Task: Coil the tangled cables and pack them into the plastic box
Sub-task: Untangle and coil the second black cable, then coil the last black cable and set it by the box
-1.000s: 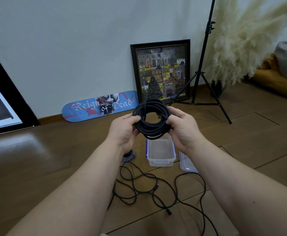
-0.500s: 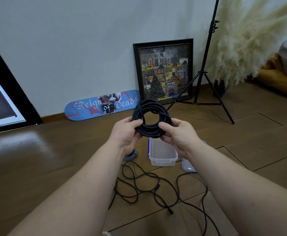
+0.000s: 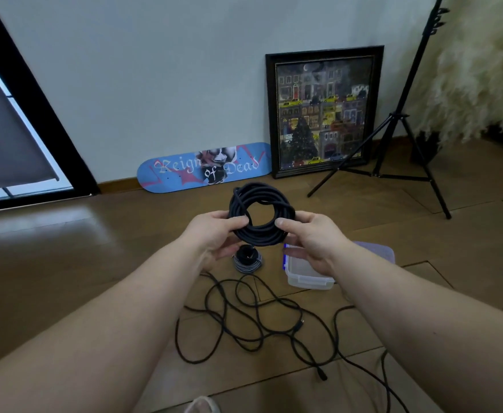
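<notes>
We hold the coiled black cable [image 3: 261, 214] above and just left of the plastic box [image 3: 307, 274], left hand [image 3: 214, 231] and right hand [image 3: 313, 236] gripping its sides, so next we judge it needs lowering inside while the tangled cables [image 3: 259, 323] wait in front of the box.

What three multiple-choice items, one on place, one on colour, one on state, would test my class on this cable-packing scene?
1. Where is the plastic box?
A. On the floor under the right hand
B. On a shelf
C. Against the wall

2. What colour is the held cable coil?
A. White
B. Black
C. Red

3. The tangled cable on the floor is:
A. Boxed
B. Coiled
C. Loose

Answers: 1 A, the box sits on the floor beneath that hand. 2 B, the coil is black. 3 C, it sprawls in loops; the left hand also grips the coil.
</notes>
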A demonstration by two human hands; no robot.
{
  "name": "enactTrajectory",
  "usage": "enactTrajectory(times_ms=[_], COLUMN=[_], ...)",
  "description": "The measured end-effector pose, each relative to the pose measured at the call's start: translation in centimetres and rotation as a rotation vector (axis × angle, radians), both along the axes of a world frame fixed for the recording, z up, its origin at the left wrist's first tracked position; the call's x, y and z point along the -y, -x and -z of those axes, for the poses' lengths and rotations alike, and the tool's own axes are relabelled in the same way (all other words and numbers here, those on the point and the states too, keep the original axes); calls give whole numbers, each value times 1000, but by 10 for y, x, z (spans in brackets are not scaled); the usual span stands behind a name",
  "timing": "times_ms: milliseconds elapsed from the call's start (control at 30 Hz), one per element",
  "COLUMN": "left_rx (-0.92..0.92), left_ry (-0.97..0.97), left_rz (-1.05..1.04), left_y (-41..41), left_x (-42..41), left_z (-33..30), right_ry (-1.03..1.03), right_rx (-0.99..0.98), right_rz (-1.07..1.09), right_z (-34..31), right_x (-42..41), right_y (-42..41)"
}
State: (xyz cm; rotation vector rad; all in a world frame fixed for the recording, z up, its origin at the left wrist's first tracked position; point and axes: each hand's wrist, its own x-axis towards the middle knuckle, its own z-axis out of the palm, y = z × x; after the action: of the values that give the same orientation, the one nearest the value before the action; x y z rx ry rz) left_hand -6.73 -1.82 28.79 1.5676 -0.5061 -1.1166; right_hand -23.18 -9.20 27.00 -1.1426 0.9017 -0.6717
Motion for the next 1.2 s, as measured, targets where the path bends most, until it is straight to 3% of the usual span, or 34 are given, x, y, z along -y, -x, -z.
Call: enactTrajectory(times_ms=[300,567,800,900,967,1133,1200], left_rx=[-182,-255,-231,-239,-250,-272,-280], left_ry=[-130,-209,-229,-218,-214,-243,-277], left_rz=[-172,-327,-375,-413,-425,-354,-327], left_y=[-61,-115,-108,-103,-98,-71,-58], left_x=[37,85,100,98,97,94,97], left_z=[128,256,337,344,344,351,357], right_ry=[-216,149,327,385,229,-317,-424], right_rx=[-50,-624,-942,-868,-742,-444,-348], right_rz=[25,-241,-523,-683,-699,-136,-7], right_z=[130,274,356,367,371,360,358], right_x=[42,99,107,89,76,81,82], right_y=[-59,-106,-122,-131,-129,-99,-91])
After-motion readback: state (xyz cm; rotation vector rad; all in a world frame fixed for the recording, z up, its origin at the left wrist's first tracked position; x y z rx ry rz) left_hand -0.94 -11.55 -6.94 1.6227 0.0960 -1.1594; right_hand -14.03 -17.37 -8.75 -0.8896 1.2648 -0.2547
